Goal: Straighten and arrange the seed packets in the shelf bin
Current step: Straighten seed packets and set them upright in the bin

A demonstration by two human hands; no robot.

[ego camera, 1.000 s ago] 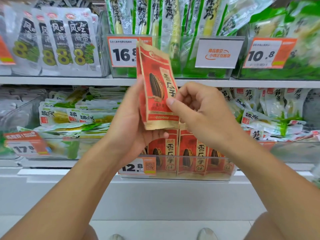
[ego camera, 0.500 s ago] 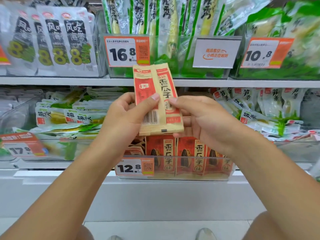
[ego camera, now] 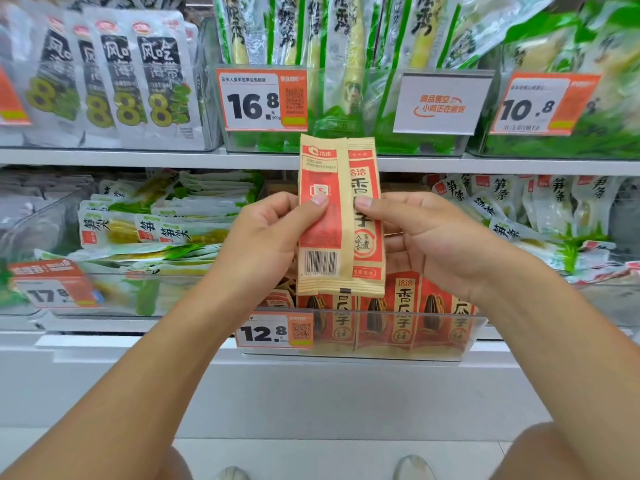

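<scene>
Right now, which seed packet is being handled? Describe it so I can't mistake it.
Find the clear shelf bin tagged 12.8 on the lower shelf. Just above it, left hand and right hand pinch one upright seed packet. Unlike the binned packets, it shows its barcode.

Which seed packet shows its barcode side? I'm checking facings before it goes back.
The seed packet held up by left hand and right hand; the bin packets show seed-picture fronts.

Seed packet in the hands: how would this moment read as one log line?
step: straightening | left hand: pinches seed packet | right hand: pinches same packet | packet: upright, barcode side showing, above shelf bin
</scene>
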